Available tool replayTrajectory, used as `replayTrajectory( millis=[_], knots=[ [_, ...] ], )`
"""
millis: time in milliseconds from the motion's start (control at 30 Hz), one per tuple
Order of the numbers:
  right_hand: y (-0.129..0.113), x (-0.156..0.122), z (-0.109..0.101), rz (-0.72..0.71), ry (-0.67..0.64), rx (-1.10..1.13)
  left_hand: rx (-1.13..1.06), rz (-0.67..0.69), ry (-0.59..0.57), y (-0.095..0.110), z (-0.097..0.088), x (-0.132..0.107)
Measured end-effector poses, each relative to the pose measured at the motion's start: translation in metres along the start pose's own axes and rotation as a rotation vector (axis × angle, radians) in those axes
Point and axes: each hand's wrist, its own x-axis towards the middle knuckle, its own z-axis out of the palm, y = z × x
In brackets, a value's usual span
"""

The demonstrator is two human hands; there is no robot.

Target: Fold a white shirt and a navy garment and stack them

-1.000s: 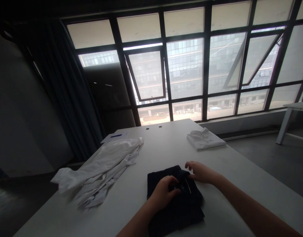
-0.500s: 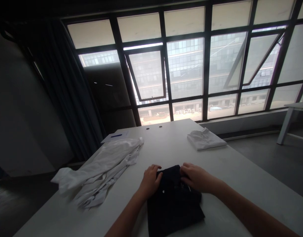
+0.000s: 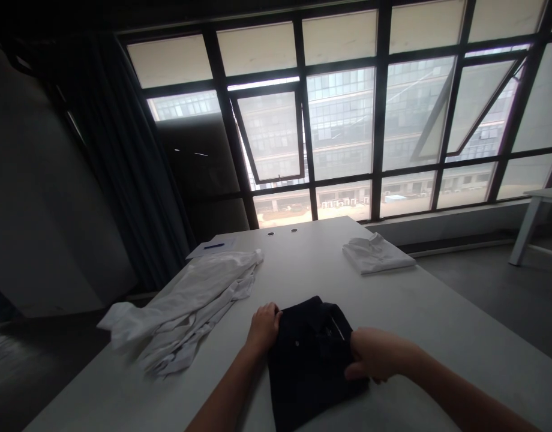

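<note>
A dark collared shirt (image 3: 309, 372), folded into a rough rectangle, lies at the near middle of the table. Its collar and a pale label show at the upper right, and a small light button shows on the front. At the shirt's upper left corner, the fingers of my left hand (image 3: 263, 327) are curled over the edge. My right hand (image 3: 377, 354) is closed on the right edge beside the collar, thumb on top of the cloth; the other fingertips are partly hidden.
Several white garments lie in a loose pile (image 3: 190, 306) on the left side of the white table (image 3: 298, 264). A folded white shirt (image 3: 377, 255) sits near the right edge. At the far left are a paper sheet (image 3: 228, 244) and a blue pen (image 3: 213, 246).
My right hand has moved from the shirt's top edge down and right to its right edge. My left hand has shifted slightly left. The collar area now lies more spread.
</note>
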Motion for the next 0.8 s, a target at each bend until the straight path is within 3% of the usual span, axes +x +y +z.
replayTrajectory(
  millis=[133, 200, 400, 533, 600, 700, 800],
  knots=[
    [0.002, 0.017, 0.0, -0.034, 0.271, -0.133, 0.04, -0.102, 0.083, -0.008, 0.001, 0.001],
    [0.004, 0.022, 0.0, -0.02, 0.303, -0.102, 0.04, -0.109, 0.098, -0.01, 0.001, 0.001],
    [0.018, 0.025, -0.005, -0.026, 0.106, 0.158, 0.011, -0.034, 0.093, -0.009, -0.003, -0.001],
    [0.027, 0.03, -0.005, 0.046, 0.159, 0.193, 0.003, -0.015, 0.157, 0.008, -0.015, -0.006],
    [0.031, 0.033, -0.003, 0.071, 0.138, 0.202, -0.028, 0.097, 0.168, 0.023, -0.024, -0.012],
    [0.038, 0.037, 0.0, 0.097, 0.018, 0.284, -0.088, 0.333, 0.078, 0.046, -0.033, -0.023],
    [0.044, 0.04, -0.001, 0.079, -0.029, 0.339, -0.085, 0.398, -0.105, 0.058, -0.03, -0.032]
  ],
)
